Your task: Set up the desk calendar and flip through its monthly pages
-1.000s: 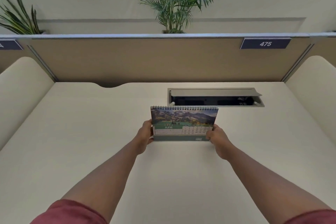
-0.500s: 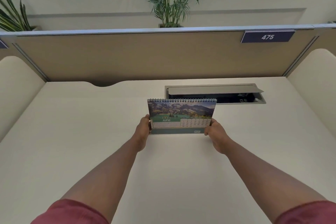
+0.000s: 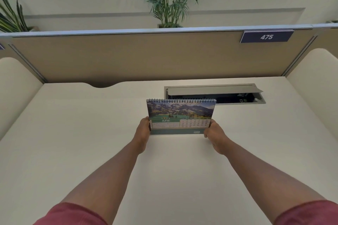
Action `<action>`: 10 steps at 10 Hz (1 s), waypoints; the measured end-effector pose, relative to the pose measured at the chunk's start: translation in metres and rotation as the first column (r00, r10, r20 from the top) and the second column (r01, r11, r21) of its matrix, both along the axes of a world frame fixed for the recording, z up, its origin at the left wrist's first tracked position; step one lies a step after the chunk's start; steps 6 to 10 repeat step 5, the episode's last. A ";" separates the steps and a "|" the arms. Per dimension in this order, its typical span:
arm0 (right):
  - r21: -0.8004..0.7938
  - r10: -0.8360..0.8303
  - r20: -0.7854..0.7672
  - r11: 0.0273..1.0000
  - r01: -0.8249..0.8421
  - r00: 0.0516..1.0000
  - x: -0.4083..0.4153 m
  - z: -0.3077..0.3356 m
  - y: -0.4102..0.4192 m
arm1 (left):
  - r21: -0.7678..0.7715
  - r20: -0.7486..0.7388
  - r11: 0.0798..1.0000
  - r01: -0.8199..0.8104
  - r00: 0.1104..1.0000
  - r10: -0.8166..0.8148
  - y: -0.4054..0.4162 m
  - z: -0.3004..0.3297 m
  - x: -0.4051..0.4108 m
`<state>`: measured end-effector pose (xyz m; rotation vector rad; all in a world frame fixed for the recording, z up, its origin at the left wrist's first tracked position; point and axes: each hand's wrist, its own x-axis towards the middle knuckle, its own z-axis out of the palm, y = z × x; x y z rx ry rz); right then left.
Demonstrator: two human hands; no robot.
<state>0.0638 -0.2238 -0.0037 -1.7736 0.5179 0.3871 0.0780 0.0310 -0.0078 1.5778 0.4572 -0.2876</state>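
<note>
A spiral-bound desk calendar [image 3: 180,115] stands upright on the cream desk [image 3: 91,133], near its middle. Its front page shows a mountain photo above a green band reading JUNE and a date grid. My left hand [image 3: 143,130] grips the calendar's lower left edge. My right hand [image 3: 214,134] grips its lower right edge. The fingers behind the calendar are hidden.
A grey cable hatch [image 3: 214,90] lies open in the desk just behind the calendar. A tan partition [image 3: 146,56] with a sign reading 475 [image 3: 266,37] closes the back. Cream side panels flank the desk. Potted plants [image 3: 173,0] stand beyond the partition.
Both hands have kept hold of the calendar and shifted it slightly farther from me on the desk. The June page still faces me.
</note>
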 end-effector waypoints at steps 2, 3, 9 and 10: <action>0.006 0.006 0.005 1.000 -0.006 1.000 0.001 -0.002 -0.002 | 0.007 0.018 1.000 -0.008 1.000 0.007 0.000 0.001 -0.003; 0.016 -0.031 0.039 0.999 0.030 0.999 -0.002 0.002 -0.001 | -0.026 -0.003 0.997 -0.074 0.997 0.074 0.002 0.005 -0.004; 0.057 -0.243 0.301 0.970 0.237 0.922 -0.013 0.013 -0.007 | 0.011 0.087 0.976 -0.215 0.973 0.214 0.008 0.023 -0.003; 0.057 -0.243 0.301 0.970 0.237 0.922 -0.013 0.013 -0.007 | 0.011 0.087 0.976 -0.215 0.973 0.214 0.008 0.023 -0.003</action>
